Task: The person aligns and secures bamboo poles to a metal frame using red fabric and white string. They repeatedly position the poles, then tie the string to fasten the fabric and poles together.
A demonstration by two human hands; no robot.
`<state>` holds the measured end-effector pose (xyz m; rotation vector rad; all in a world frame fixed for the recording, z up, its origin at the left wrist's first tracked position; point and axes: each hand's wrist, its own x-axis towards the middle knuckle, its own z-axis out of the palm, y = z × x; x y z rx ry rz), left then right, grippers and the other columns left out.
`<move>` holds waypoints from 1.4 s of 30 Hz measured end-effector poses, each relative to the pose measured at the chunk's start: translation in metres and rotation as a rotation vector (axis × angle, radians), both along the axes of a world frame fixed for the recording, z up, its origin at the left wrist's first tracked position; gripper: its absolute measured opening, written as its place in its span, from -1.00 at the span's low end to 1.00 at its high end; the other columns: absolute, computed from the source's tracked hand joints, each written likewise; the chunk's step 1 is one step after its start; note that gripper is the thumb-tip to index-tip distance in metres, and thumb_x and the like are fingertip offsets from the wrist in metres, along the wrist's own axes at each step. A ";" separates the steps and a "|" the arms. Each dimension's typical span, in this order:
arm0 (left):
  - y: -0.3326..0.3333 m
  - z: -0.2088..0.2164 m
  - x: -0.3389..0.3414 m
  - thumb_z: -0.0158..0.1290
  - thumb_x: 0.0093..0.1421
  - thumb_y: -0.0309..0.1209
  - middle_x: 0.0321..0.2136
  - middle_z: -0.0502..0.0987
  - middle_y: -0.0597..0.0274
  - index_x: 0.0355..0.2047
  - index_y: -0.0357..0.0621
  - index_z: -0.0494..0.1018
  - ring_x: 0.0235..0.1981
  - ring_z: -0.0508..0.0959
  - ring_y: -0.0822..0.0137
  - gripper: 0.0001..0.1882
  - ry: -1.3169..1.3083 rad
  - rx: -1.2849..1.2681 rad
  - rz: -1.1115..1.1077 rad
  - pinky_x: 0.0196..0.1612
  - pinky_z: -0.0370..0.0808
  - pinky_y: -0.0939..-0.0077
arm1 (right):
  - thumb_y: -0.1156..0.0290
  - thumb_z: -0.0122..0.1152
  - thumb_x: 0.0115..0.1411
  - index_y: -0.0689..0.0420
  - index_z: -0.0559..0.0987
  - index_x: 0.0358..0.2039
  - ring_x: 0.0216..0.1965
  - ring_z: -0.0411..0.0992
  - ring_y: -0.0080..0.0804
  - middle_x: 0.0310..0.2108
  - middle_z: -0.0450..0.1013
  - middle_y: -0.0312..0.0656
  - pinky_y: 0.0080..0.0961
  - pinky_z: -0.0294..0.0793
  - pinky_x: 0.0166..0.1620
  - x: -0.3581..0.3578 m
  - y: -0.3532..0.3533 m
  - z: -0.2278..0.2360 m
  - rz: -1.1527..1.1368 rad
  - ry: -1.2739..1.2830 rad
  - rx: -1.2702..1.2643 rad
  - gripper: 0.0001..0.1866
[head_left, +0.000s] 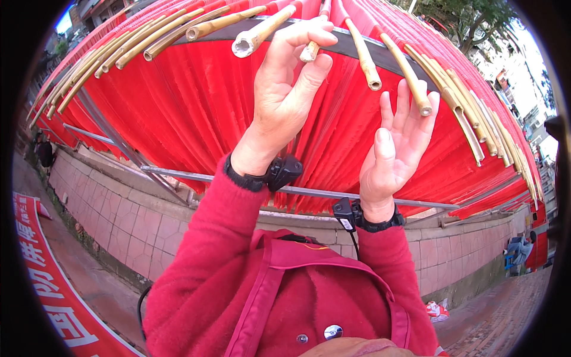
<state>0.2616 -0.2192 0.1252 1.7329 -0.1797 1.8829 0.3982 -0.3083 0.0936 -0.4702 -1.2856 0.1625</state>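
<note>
My left hand (285,89) is raised to a row of bamboo poles, its thumb and fingers closed round the end of one bamboo pole (310,52). Just left of it a thicker bamboo pole (256,38) juts out. My right hand (395,154) is lifted palm up with fingers stretched, close under another bamboo pole (410,77); whether the fingertips touch it I cannot tell. Between the hands a third bamboo pole (361,53) points toward me. Red material (202,95), in long folds or strands, hangs from the poles.
A dark metal rail (238,28) runs under the poles, and a lower metal bar (315,191) crosses in front of the red material. Below is a low tiled ledge (143,223). A red banner (44,268) lies at left; a plastic bag (438,310) sits at lower right.
</note>
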 end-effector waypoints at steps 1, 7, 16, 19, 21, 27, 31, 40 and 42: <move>0.000 0.001 -0.001 0.00 0.37 -0.54 -0.01 0.48 0.17 -0.01 -0.17 0.39 0.22 0.40 0.22 -0.80 0.005 -0.003 0.007 0.31 0.27 0.27 | 0.58 0.02 0.20 0.19 -0.15 0.47 0.47 -0.06 0.05 0.47 -0.12 0.03 0.00 0.01 0.41 0.000 0.000 0.000 -0.005 -0.013 0.001 -0.12; -0.001 0.003 0.002 -0.03 0.41 -0.48 -0.02 0.50 0.18 -0.04 -0.16 0.41 0.23 0.38 0.23 -0.85 -0.017 -0.003 0.023 0.29 0.27 0.30 | 0.58 -0.01 0.20 0.18 -0.17 0.47 0.47 -0.10 0.11 0.47 -0.11 0.03 0.02 -0.11 0.44 -0.003 0.000 0.001 0.013 -0.040 0.014 -0.12; -0.003 0.003 -0.001 -0.05 0.42 -0.47 -0.02 0.49 0.18 -0.02 -0.16 0.40 0.20 0.41 0.28 -0.84 0.006 -0.032 -0.003 0.26 0.31 0.33 | 0.51 0.04 0.18 0.20 -0.21 0.47 0.49 -0.15 0.08 0.48 -0.15 0.02 -0.01 -0.17 0.46 -0.019 0.002 0.003 0.074 -0.020 0.013 -0.07; -0.002 0.003 -0.003 -0.05 0.42 -0.49 -0.03 0.49 0.18 -0.01 -0.16 0.40 0.17 0.43 0.30 -0.83 0.029 -0.033 -0.005 0.24 0.33 0.35 | 0.49 0.04 0.17 0.21 -0.21 0.47 0.49 -0.15 0.08 0.48 -0.16 0.02 0.00 -0.18 0.46 -0.024 0.005 0.003 0.067 -0.018 0.023 -0.06; -0.002 0.003 -0.005 -0.05 0.42 -0.49 -0.04 0.49 0.19 -0.01 -0.17 0.40 0.15 0.44 0.31 -0.83 0.043 -0.035 0.012 0.22 0.35 0.36 | 0.49 0.05 0.16 0.20 -0.21 0.47 0.49 -0.15 0.08 0.48 -0.16 0.03 0.01 -0.18 0.46 -0.025 0.005 0.004 0.079 0.000 0.023 -0.06; -0.006 0.006 -0.008 -0.02 0.39 -0.53 0.01 0.47 0.18 0.06 -0.18 0.38 0.16 0.43 0.31 -0.75 0.084 -0.042 0.036 0.22 0.36 0.36 | 0.50 0.07 0.16 0.15 -0.15 0.48 0.49 -0.14 0.03 0.49 -0.16 0.03 0.04 -0.15 0.45 -0.016 -0.002 -0.003 0.009 -0.025 0.018 -0.07; -0.015 -0.002 -0.009 0.03 0.32 -0.61 0.19 0.37 0.13 0.21 -0.18 0.31 0.26 0.35 0.26 -0.55 0.085 -0.059 0.056 0.26 0.34 0.31 | 0.57 0.05 0.18 0.23 -0.04 0.44 0.48 -0.07 -0.06 0.46 -0.05 0.02 -0.05 0.01 0.42 0.002 -0.011 -0.010 -0.066 0.073 0.001 -0.16; -0.047 -0.041 0.013 -0.04 0.37 -0.55 0.32 0.23 -0.07 0.37 -0.19 0.10 0.34 0.29 0.06 -0.41 0.172 -0.357 -0.005 0.31 0.33 0.14 | 0.62 -0.12 0.26 0.20 -0.01 0.44 0.45 -0.01 0.02 0.44 0.00 0.06 -0.02 0.04 0.42 0.034 -0.030 0.005 -0.104 0.059 0.104 -0.27; -0.054 -0.039 0.020 0.00 0.36 -0.52 0.22 0.40 0.01 0.29 -0.27 0.25 0.28 0.37 0.21 -0.50 0.275 -0.434 -0.136 0.31 0.31 0.30 | 0.62 -0.12 0.26 0.21 -0.03 0.45 0.45 -0.01 0.04 0.44 -0.02 0.06 -0.03 0.01 0.43 0.035 -0.033 0.008 -0.086 0.034 0.075 -0.27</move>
